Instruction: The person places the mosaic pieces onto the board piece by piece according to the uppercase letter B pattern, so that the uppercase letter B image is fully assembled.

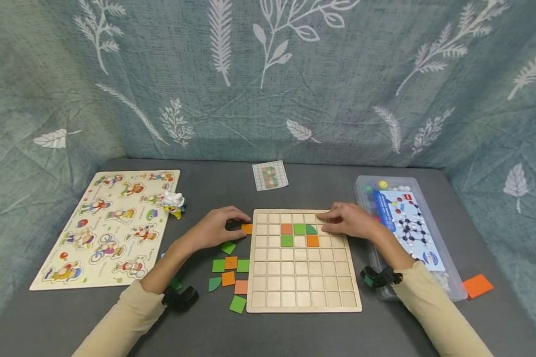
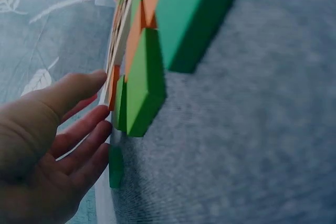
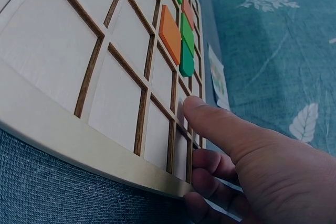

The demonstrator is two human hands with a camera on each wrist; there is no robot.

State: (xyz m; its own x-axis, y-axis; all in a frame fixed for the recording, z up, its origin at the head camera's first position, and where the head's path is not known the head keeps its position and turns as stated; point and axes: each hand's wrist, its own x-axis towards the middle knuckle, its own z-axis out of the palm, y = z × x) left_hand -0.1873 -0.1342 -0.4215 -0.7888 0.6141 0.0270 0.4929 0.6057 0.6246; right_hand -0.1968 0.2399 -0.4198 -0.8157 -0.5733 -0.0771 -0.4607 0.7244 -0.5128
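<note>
My left hand is at the left edge of the wooden grid board, its thumb and index finger pinching an orange square tile. My right hand rests at the board's upper right, thumb extended over the cells and holding no tile. Near the top of the grid sit a salmon tile, a green tile, a teal quarter-round tile, another green tile and an orange tile. Several loose tiles lie left of the board.
A small pattern card lies behind the board. At left is a picture puzzle board with a small figurine at its edge. On the right are a clear plastic box with a blue-and-white booklet and an orange piece.
</note>
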